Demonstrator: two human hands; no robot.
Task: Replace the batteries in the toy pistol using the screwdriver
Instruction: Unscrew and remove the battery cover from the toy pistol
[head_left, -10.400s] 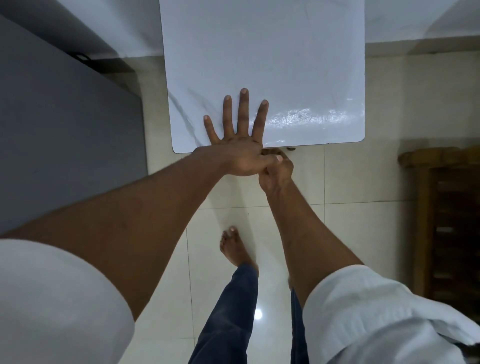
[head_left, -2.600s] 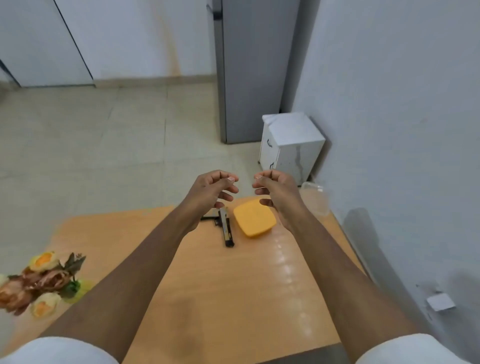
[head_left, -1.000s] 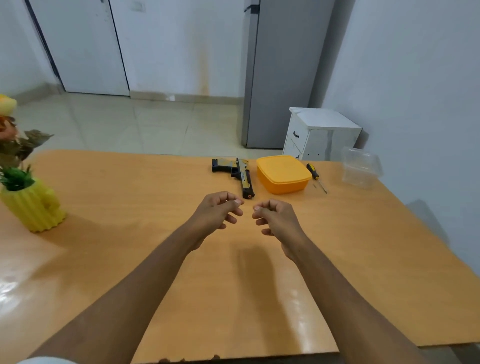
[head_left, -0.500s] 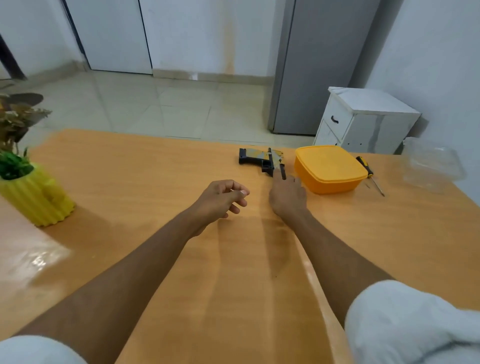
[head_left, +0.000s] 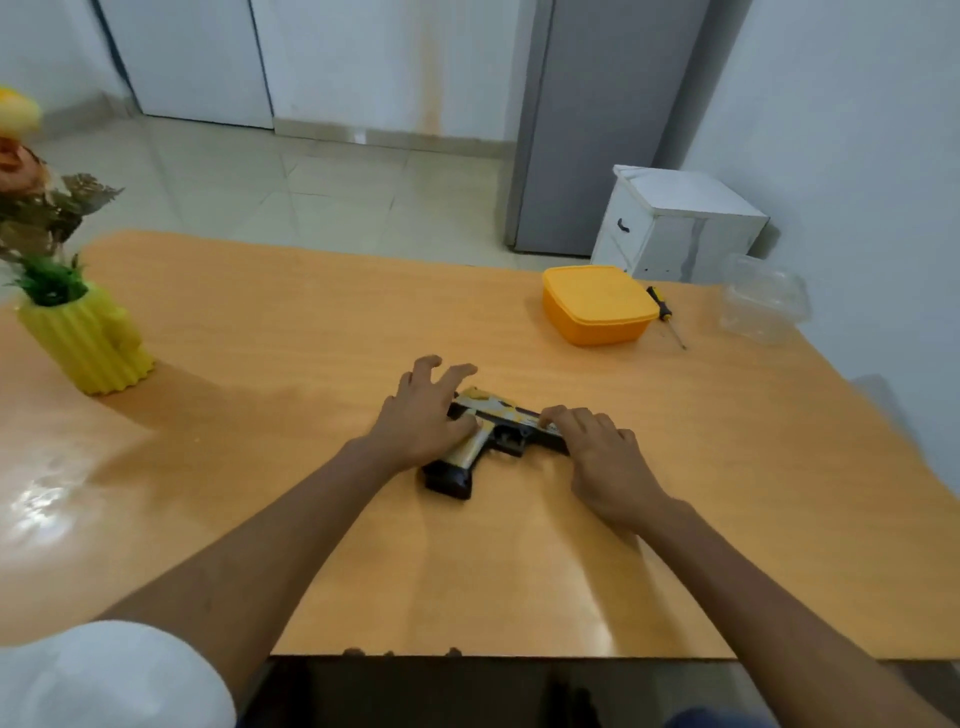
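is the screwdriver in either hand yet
No, the screwdriver lies on the table beside the orange container, while the left hand and right hand rest on the toy pistol.
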